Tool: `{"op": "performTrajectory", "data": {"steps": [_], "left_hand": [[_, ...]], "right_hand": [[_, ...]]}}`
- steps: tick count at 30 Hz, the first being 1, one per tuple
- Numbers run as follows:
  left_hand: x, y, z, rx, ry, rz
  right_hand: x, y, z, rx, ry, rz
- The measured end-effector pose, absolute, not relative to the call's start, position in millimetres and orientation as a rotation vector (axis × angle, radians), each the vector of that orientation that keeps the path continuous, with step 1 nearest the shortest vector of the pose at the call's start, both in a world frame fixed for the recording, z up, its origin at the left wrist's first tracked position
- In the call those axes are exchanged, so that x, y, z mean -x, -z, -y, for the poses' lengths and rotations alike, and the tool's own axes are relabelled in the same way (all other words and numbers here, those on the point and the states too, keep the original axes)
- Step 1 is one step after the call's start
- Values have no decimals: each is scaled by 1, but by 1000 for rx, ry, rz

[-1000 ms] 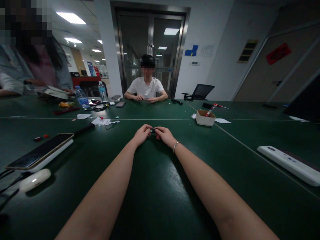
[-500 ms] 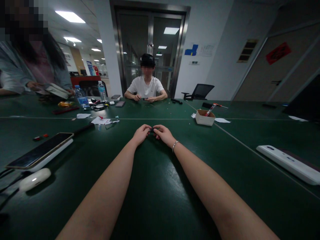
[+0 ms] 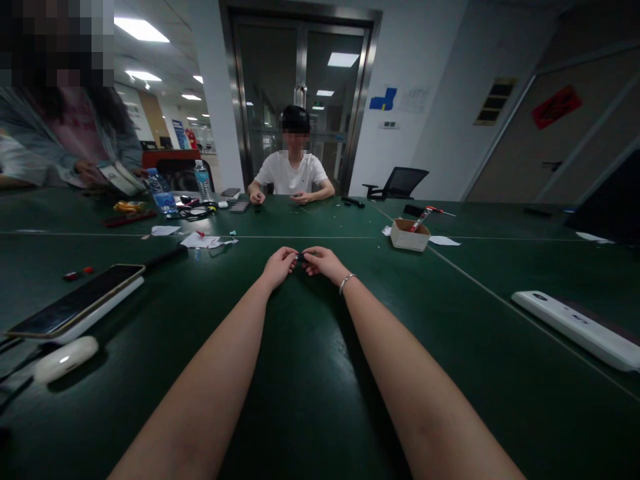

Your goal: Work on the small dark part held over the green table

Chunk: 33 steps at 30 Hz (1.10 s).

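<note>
Between my two hands, just above the green table [image 3: 310,347], is a small dark object [image 3: 301,257] whose kind is too small to make out. My left hand [image 3: 280,267] pinches its left side with thumb and forefinger. From the right, my right hand [image 3: 323,263] grips the same piece, its fingers closed and a silver bracelet on the wrist. The fingertips of both hands nearly meet and cover most of it.
At left lie a phone [image 3: 77,300] on a white block and a white rounded case [image 3: 67,359]. A small cardboard box [image 3: 409,237] holding tools stands right of centre. At far right is a white power strip [image 3: 575,330]. Bottles [image 3: 161,192] and cables stand back left; a person [image 3: 295,175] sits opposite.
My hands shift very slightly left and stay closed on the small dark object. Across the table, the seated person's hands have moved apart. The person at left turns the white item they hold.
</note>
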<state>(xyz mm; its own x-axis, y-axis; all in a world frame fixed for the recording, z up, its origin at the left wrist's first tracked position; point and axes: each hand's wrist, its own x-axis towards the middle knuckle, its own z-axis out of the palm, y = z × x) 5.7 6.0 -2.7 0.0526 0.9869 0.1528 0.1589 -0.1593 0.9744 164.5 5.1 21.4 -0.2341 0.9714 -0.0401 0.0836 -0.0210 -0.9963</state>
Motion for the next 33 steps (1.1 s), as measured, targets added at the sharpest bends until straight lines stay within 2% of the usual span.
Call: {"op": "performTrajectory", "data": {"steps": [33], "left_hand": [[-6,-4,2,-1445,-1217,-1179]], "right_hand": [[-169,-11,-2,1045,-1399,1269]]}}
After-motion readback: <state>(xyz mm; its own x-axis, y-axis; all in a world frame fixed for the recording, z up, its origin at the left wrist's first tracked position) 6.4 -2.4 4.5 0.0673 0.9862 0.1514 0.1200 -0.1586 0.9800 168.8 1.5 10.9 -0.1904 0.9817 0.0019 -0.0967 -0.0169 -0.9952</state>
